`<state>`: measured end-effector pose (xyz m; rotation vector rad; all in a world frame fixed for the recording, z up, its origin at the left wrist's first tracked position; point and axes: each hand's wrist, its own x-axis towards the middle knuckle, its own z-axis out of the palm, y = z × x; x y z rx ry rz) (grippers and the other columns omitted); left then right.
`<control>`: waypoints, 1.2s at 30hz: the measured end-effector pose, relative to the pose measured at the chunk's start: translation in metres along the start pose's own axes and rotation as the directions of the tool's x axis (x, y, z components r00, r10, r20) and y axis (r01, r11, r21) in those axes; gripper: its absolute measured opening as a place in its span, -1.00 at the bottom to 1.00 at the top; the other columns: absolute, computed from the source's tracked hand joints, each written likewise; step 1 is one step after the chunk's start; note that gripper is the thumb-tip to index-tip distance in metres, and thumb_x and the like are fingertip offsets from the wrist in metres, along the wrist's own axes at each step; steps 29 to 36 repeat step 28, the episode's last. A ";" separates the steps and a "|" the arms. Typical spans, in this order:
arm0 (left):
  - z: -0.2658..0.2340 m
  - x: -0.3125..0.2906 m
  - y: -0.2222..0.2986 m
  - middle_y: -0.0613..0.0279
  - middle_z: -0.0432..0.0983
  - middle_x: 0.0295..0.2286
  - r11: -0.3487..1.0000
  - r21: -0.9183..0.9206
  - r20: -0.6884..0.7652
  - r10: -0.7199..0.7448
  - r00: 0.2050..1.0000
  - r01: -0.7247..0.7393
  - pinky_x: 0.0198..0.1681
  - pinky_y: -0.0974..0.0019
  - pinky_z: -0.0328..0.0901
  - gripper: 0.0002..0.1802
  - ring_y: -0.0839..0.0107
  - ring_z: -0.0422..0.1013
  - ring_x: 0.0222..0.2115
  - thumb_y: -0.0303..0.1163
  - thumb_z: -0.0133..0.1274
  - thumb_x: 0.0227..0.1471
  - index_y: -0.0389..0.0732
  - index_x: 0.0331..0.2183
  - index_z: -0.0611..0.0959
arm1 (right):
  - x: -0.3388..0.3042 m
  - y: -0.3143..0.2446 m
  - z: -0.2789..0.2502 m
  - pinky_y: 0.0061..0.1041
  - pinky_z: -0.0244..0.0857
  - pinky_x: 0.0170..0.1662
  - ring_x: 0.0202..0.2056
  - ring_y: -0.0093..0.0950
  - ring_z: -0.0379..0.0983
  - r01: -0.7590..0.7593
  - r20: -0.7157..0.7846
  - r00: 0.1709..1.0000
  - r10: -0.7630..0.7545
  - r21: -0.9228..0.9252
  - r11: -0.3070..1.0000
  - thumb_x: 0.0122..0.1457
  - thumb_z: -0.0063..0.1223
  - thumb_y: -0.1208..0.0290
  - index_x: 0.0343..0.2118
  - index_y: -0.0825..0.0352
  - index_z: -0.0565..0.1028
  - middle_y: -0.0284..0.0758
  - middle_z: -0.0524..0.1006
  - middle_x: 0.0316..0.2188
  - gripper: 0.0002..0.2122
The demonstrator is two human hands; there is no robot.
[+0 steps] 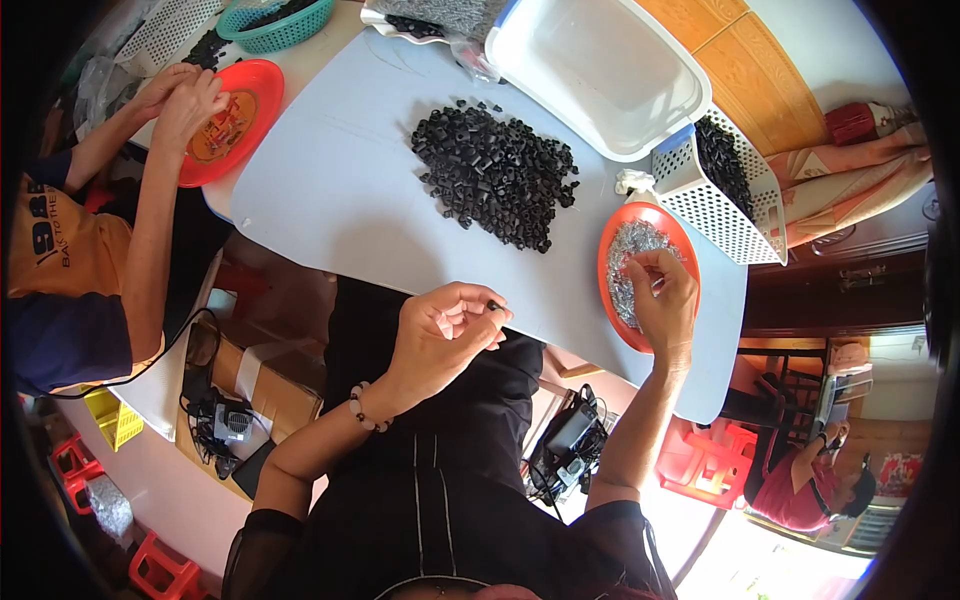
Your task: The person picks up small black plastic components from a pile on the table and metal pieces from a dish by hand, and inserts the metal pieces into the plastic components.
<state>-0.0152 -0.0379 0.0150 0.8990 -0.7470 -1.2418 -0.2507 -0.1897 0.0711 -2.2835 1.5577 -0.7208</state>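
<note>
My left hand [440, 335] is raised in front of the table's near edge. Its thumb and forefinger pinch a small black plastic part [493, 305]. Over at the right, my right hand [667, 305] reaches into an oval orange-red plate [604, 280] of small shiny metal pieces [632, 240]. The fingertips are drawn together among them; whatever they pinch is too small to make out. Beyond my hands, a heap of similar black parts [495, 175] lies on the pale blue tabletop [330, 170].
A white basin [600, 70] stands at the back, beside a perforated white basket [710, 205] of black parts. To the left, a co-worker's hands [180, 105] work over a red plate [268, 95]. Near them is a green basket [275, 38]. Red stools [710, 465] stand on the floor.
</note>
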 end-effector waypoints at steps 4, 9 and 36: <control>0.001 0.003 0.001 0.09 0.61 -0.35 1.000 -0.015 0.017 -0.004 1.000 0.005 -0.33 0.43 0.48 -0.85 0.48 0.53 -0.44 -0.62 0.07 0.16 -0.38 -0.19 0.60 | 0.001 0.002 -0.002 -0.56 0.35 -0.28 -0.45 -0.57 0.48 -0.086 -0.018 0.996 0.091 0.182 0.980 0.16 0.14 0.51 -0.35 0.40 0.59 -0.32 0.60 -0.49 -0.92; 0.010 0.004 0.008 0.11 0.61 -0.36 0.997 -0.019 0.063 -0.078 0.995 0.079 -0.30 0.44 0.49 -0.84 0.52 0.54 -0.42 -0.62 0.11 0.14 -0.39 -0.19 0.61 | -0.009 -0.019 -0.008 -0.67 0.29 -0.28 -0.38 -0.69 0.40 -0.141 0.138 0.989 0.062 0.692 0.708 0.22 0.09 0.60 -0.28 0.41 0.57 -0.44 0.55 -0.42 -0.94; 0.002 -0.007 0.019 0.16 0.61 -0.46 0.799 0.549 0.183 0.173 0.968 -0.246 -0.41 0.45 0.46 -0.81 0.44 0.59 -0.47 -0.47 0.28 0.02 -0.35 -0.31 0.65 | -0.039 -0.087 0.022 -0.43 0.35 -0.19 -0.27 -0.43 0.46 0.215 0.271 0.875 -0.400 0.524 0.824 0.02 0.26 0.65 -0.36 0.29 0.63 -0.40 0.61 -0.36 -0.87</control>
